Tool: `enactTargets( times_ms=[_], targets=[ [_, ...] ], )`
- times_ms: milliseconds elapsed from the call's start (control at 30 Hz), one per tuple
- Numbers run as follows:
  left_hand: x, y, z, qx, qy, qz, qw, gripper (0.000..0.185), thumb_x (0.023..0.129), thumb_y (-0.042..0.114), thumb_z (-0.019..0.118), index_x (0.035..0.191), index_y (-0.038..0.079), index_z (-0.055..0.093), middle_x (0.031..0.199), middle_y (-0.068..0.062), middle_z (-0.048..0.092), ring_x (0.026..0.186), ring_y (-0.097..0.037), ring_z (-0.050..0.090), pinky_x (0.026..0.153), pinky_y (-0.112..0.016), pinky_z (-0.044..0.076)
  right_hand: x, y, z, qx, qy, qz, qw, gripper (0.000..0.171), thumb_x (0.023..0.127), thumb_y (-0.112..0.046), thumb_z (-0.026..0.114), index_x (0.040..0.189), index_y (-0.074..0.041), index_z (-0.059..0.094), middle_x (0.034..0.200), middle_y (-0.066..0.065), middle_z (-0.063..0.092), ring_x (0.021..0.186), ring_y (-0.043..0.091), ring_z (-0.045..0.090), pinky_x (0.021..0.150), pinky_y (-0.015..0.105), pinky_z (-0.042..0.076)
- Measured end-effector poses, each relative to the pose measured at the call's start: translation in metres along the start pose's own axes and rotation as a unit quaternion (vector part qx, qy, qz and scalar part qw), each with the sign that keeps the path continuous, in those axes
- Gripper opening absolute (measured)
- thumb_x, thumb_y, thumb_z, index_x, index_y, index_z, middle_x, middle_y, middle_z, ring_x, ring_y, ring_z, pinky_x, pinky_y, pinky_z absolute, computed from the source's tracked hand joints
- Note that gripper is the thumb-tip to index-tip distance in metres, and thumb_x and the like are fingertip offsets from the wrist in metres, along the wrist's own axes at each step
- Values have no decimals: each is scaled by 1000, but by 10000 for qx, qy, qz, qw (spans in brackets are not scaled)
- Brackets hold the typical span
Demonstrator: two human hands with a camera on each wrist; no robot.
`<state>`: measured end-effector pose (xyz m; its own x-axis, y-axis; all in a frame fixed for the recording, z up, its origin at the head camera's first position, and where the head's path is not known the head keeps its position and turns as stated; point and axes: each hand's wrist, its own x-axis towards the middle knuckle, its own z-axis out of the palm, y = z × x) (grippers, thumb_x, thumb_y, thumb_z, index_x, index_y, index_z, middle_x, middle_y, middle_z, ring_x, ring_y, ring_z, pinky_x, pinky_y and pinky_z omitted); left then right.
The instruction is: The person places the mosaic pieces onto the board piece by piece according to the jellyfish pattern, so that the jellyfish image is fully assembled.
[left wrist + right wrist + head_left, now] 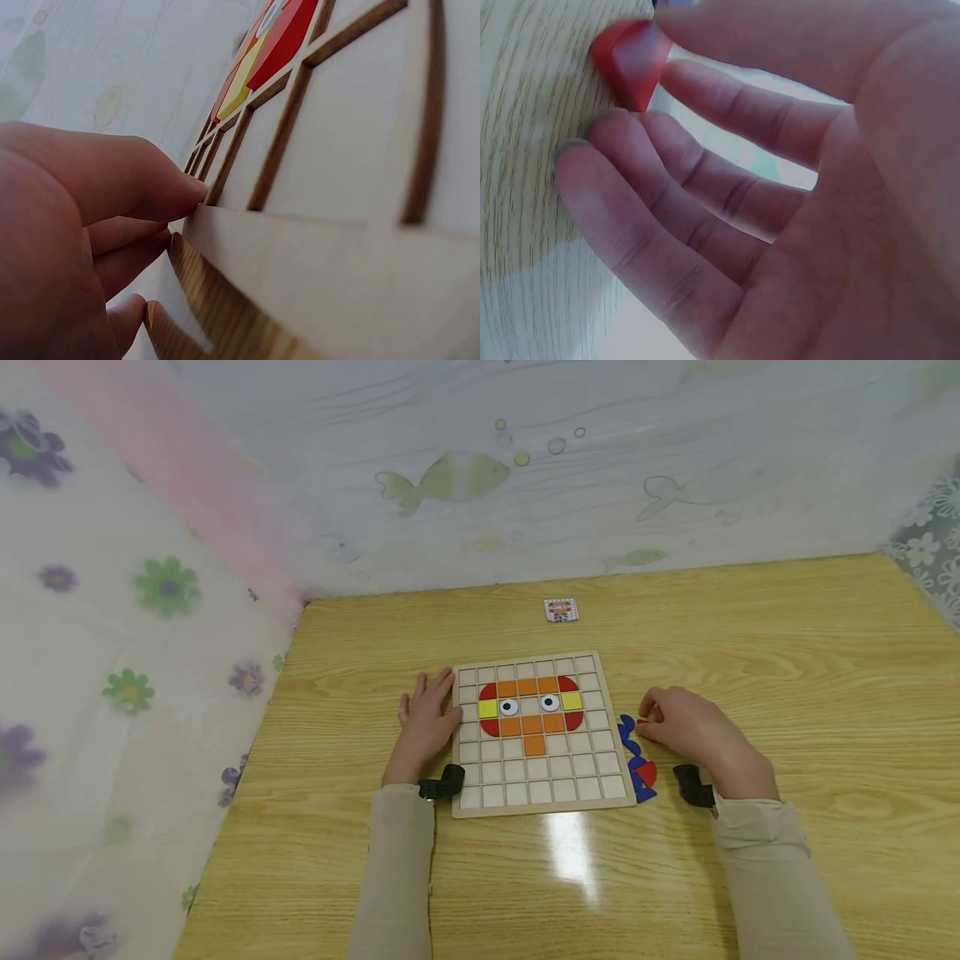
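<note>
So far your right hand pinches a small red piece between thumb and fingertips, just off the right edge of the grid board, resting on the worktop. Your left hand lies flat with straight fingers pressed against the board's left edge, steadying it. On the board a face is partly built: orange squares, red quarter-rounds at the corners, yellow squares at the sides, and two round eyes. Most cells below that, judging by the bare grid, are unfilled, so you look roughly a third through. A loose heap of blue pieces, one red among them, waits beside the right edge. A small pattern card lies further back.
</note>
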<state>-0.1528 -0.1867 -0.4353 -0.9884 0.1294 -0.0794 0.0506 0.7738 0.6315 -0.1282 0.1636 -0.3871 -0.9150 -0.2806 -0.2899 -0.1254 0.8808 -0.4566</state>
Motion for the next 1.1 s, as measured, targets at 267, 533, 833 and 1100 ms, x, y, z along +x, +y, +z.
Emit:
enactTargets(
  times_ms=[267, 533, 833, 1100],
  targets=[
    [0, 0, -1, 26, -3, -16, 10000, 56, 87, 22, 48, 140, 15, 31, 145, 5, 23, 135, -21, -1, 100, -50, -8, 1, 1, 2, -133, 151, -110, 9997, 17, 78, -9, 57, 93, -3, 58, 80, 7, 55, 70, 22, 48, 64, 38, 40],
    [1, -1, 0, 35, 9, -22, 10000, 56, 87, 23, 48, 140, 16, 31, 145, 6, 23, 135, -21, -1, 100, -50, -9, 0, 1, 2, -159, 315, 51, 9994, 18, 79, -13, 48, 90, -3, 60, 84, 8, 56, 72, 22, 48, 65, 38, 40],
    [1, 0, 1, 5, 0, -42, 10000, 56, 87, 23, 47, 140, 17, 31, 145, 7, 23, 135, -20, -1, 100, -49, -9, 0, 0, 1, -7, 622, 58, 9980, 15, 81, -6, 51, 91, -1, 62, 87, 12, 58, 77, 26, 49, 71, 42, 40],
    [1, 0, 0, 6, 4, -57, 10000, 56, 87, 22, 48, 140, 17, 31, 145, 7, 23, 135, -20, -1, 100, -49, -9, 2, -4, 2, 583, 723, -212, 9955, 22, 84, -14, 62, 103, -5, 61, 88, 5, 62, 79, 20, 55, 73, 39, 42]
  ],
)
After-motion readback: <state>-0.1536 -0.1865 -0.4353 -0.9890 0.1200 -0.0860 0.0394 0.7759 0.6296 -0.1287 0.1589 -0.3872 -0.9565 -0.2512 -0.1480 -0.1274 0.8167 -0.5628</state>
